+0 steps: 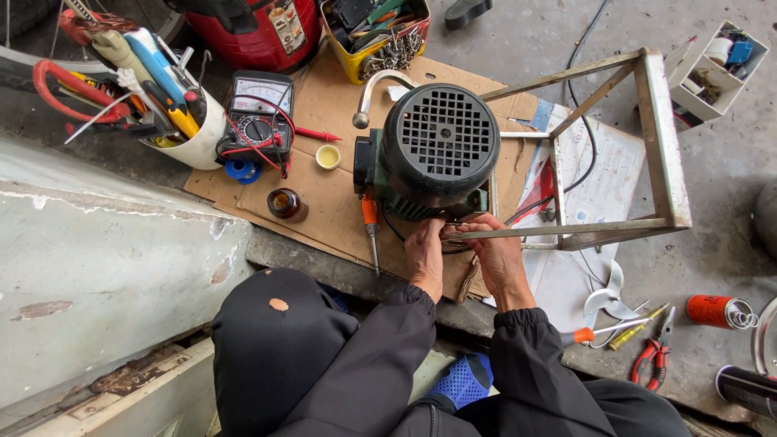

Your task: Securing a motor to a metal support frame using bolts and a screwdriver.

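A black and green electric motor [437,150] with a grilled fan cover stands on cardboard [324,105]. My left hand [426,257] and my right hand [494,252] both reach under its near side, fingers curled at the wiring there. Whether the fingers pinch a wire I cannot tell; the fingertips are hidden by the motor. An orange-handled soldering iron [371,231] lies just left of my left hand. A metal frame [660,133] rests beside the motor, one bar crossing above my right hand.
A multimeter [259,117] with red and black leads, a white bucket of tools [174,121], a small brown jar [286,204] and a yellow cap [328,156] sit to the left. Red pliers [655,356], screwdrivers and an orange canister [716,311] lie on the concrete floor at right.
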